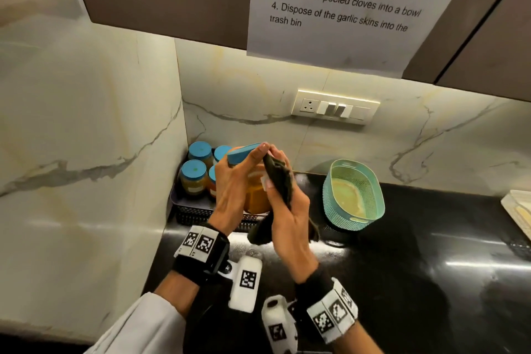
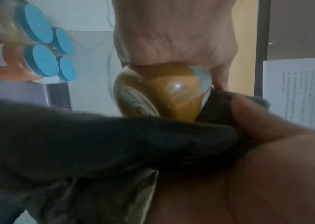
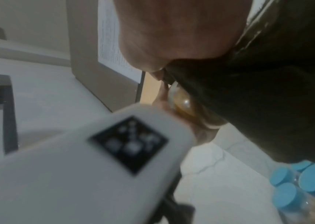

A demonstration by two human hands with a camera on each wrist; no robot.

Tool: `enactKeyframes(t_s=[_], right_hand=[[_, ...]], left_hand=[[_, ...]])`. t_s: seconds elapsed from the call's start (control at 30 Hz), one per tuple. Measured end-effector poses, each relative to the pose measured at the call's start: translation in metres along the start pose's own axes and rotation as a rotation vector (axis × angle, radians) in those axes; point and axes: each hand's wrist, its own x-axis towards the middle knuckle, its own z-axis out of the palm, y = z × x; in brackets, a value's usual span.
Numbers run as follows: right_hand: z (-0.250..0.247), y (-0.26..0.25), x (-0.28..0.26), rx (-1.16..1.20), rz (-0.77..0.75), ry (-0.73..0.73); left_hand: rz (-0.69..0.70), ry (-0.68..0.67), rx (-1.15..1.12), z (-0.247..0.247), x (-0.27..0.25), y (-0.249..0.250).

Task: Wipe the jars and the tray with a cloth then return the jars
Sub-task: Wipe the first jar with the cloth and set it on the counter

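A glass jar (image 1: 256, 195) with orange contents and a blue lid (image 1: 244, 151) is held tilted above the counter. My left hand (image 1: 237, 178) grips it near the lid. My right hand (image 1: 288, 215) holds a dark cloth (image 1: 278, 178) and presses it against the jar's right side. In the left wrist view the jar's base (image 2: 164, 97) shows with the cloth (image 2: 95, 136) beneath it. Several blue-lidded jars (image 1: 194, 174) stand in a dark mesh tray (image 1: 198, 214) in the corner, just behind my left hand. The right wrist view shows the cloth (image 3: 258, 91) covering most of the jar (image 3: 183, 103).
A teal basket (image 1: 354, 195) stands right of my hands on the black counter (image 1: 402, 261). Marble walls close the left side and the back, with a switch panel (image 1: 334, 108). A paper sheet (image 1: 344, 3) hangs from the cabinet above. A white object (image 1: 518, 210) lies at the right edge.
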Motion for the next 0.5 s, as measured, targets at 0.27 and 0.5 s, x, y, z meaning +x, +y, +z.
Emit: enactKeyframes(t_s=[0.27, 0.5], right_hand=[[-0.001, -0.012, 0.004, -0.01, 0.036, 0.032], [-0.019, -0.001, 0.036, 0.138, 0.225, 0.097]], left_hand=[[-0.024, -0.003, 0.003, 0.0, -0.007, 0.002], [-0.09, -0.016, -0.021, 0.007, -0.015, -0.003]])
